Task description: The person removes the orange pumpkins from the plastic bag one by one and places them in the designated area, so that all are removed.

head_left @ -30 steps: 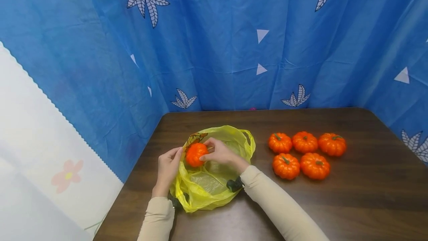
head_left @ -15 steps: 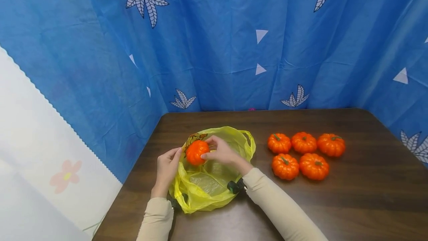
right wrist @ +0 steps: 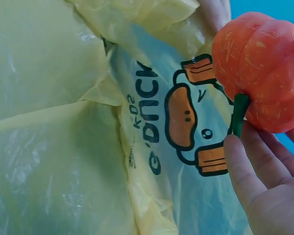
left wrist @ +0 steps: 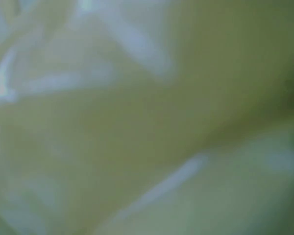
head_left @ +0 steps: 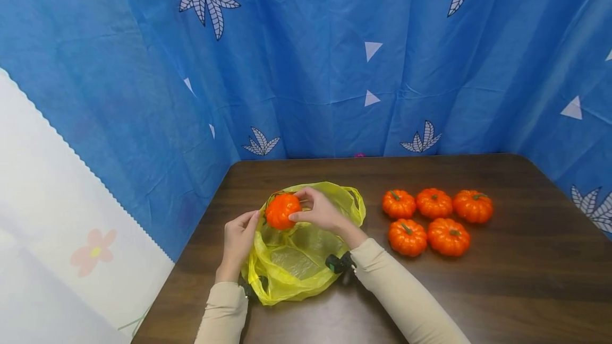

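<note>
A small orange toy pumpkin [head_left: 282, 211] is held by my right hand [head_left: 319, 213] above the far left part of a yellow plastic bag [head_left: 301, 259]. In the right wrist view the pumpkin [right wrist: 259, 63] shows a green stem, and a fingertip of the right hand [right wrist: 269, 196] lies by it. Behind it, the bag's printed side [right wrist: 152, 112] bears a duck cartoon and lettering. At the bag's left rim my left hand [head_left: 239, 240] pinches the plastic between thumb and fingers. Only blurred yellow film of the bag [left wrist: 137, 122] fills the left wrist view.
Several more orange pumpkins stand in two rows right of the bag, among them a front one [head_left: 449, 237] and a back one [head_left: 473, 206]. They rest on a dark wooden table [head_left: 526, 280]. A blue curtain [head_left: 325, 68] hangs behind the table's far edge.
My right hand has raised the pumpkin a little, up and away from the bag's inside. The left hand stays at the rim with hardly any movement.
</note>
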`<state>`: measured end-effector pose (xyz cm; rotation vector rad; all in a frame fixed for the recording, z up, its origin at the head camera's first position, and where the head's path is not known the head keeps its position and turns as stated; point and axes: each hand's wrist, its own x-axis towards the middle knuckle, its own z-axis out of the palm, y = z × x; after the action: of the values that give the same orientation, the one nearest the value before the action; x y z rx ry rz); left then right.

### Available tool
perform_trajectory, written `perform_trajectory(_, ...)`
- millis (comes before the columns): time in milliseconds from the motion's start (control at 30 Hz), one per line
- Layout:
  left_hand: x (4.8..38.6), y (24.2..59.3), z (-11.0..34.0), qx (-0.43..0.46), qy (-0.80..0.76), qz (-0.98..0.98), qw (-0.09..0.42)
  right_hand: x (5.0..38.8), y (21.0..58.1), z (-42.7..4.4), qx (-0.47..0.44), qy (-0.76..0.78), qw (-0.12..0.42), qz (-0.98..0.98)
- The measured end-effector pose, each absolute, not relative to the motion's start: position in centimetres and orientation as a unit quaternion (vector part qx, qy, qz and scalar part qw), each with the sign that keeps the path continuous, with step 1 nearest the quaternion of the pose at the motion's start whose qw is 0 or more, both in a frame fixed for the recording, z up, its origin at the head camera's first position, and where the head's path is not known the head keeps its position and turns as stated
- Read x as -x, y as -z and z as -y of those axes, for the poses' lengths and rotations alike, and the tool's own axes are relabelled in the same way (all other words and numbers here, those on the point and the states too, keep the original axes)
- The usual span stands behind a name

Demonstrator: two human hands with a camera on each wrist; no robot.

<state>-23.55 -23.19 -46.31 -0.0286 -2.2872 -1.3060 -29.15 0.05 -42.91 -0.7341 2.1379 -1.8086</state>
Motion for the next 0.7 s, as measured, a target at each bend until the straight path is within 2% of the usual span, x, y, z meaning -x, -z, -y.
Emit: perform_trajectory(700, 23.5, 46.2, 23.2, 0.008, 0.471, 0.846, 0.25, 27.7, 42.1, -2.2, 0.251, 0.667, 0.132, -0.689)
